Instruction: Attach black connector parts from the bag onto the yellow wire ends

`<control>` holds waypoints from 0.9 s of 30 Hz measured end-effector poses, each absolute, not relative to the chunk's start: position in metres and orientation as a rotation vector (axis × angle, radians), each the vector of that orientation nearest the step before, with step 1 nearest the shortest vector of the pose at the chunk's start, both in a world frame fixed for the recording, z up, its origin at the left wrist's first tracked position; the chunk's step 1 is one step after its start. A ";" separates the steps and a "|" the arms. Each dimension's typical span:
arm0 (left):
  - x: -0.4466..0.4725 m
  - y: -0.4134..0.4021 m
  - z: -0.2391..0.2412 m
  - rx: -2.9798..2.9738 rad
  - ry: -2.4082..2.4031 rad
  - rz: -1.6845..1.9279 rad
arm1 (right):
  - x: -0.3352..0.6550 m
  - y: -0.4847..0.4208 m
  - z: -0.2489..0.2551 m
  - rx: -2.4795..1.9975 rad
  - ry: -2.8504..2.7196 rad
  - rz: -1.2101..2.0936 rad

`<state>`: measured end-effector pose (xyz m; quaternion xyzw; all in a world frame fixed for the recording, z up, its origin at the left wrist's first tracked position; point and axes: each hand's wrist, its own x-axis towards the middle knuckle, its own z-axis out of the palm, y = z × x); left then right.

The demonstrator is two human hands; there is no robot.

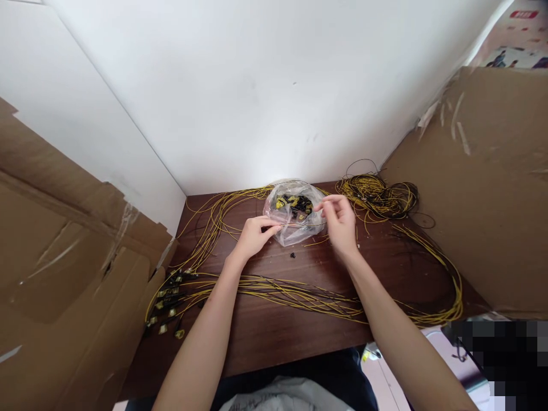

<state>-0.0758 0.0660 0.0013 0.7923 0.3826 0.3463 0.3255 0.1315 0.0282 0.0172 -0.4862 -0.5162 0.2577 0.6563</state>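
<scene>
At twelve o'clock on a brown table (265, 334), the left hand (257, 234) pinched a thin wire (299, 225) between thumb and finger, apparently to steady it across a clear plastic bag (285, 236). The bag held small black and yellow parts (295, 204), probably set centrally for easy reach. The right hand (338, 220) curled at the bag's three o'clock edge, its fingers' grip impossible to tell; a wire tangle (372, 194) lay at one o'clock.

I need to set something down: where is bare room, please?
The tabletop is bare between its near edge and the long wire bundle; another patch, with one black piece, lies between bundle and plastic bag. Crowded: connectors at left, coiled wires back right.
</scene>
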 end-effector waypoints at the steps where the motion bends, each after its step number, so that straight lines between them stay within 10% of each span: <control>1: -0.076 0.066 0.001 2.075 0.997 0.909 | 0.126 0.026 0.015 -1.180 -1.369 0.493; 9: -0.077 0.066 0.002 2.073 0.978 0.909 | 0.111 0.021 0.003 -1.324 -2.036 0.284; 27: -0.080 0.068 0.004 2.033 0.993 0.881 | 0.120 0.023 0.016 -1.017 -1.131 0.828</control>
